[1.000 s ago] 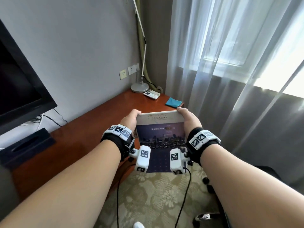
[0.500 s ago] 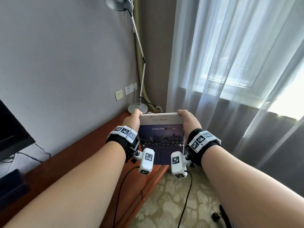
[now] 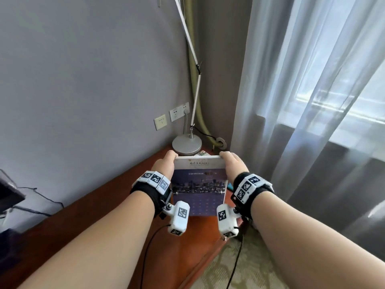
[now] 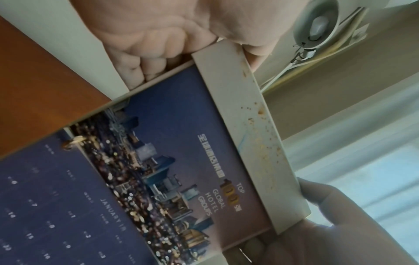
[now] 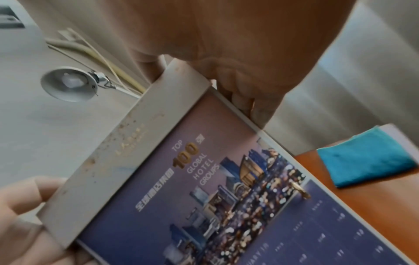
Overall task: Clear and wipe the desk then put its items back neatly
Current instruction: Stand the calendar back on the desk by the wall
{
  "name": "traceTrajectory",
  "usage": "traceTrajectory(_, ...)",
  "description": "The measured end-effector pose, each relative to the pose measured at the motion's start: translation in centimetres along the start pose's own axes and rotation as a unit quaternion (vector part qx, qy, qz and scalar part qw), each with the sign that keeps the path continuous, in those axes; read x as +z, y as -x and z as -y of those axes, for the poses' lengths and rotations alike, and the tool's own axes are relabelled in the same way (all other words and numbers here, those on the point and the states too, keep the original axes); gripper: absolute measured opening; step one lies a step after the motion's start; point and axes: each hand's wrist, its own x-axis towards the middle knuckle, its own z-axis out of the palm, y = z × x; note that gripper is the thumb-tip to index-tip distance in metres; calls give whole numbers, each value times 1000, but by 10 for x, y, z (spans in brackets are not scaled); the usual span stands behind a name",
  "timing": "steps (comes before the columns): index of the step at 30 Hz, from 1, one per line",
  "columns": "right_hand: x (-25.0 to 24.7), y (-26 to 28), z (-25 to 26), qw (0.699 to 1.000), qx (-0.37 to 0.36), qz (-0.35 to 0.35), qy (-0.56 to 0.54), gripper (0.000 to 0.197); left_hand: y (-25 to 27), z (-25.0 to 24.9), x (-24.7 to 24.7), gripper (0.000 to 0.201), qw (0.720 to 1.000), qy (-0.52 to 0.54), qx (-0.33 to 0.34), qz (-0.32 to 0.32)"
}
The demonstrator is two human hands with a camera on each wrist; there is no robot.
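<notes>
Desk calendar (image 3: pixel 199 185), January page and city skyline, held above the wooden desk (image 3: pixel 100 222) near the lamp base (image 3: pixel 186 144). Gripped at its far corners by left hand (image 3: pixel 164 165) and right hand (image 3: pixel 233 166), fingers curled round the edges. Teal cloth (image 5: pixel 365 157) lay on the desk nearby.

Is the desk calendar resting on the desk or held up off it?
Held up: the desk calendar is gripped at its top corners by the left hand and right hand, above the desk.
</notes>
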Motion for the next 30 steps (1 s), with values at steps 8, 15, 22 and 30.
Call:
traceTrajectory(8, 53, -89, 14, 992, 38, 103, 69, 37, -65, 12, -4, 47, 989, 64, -97, -89)
traceTrajectory(15, 115, -174, 13, 984, 41, 124, 124, 52, -176, 47, -23, 58, 975, 137, -131, -112)
traceTrajectory(22, 174, -213, 63, 975, 22, 145, 165, 46, -240, 29, -52, 36, 969, 182, -137, -100)
traceTrajectory(30, 234, -269, 89, 953, 5, 214, 214, 81, -312, 52, -82, 56, 957, 220, -141, -122)
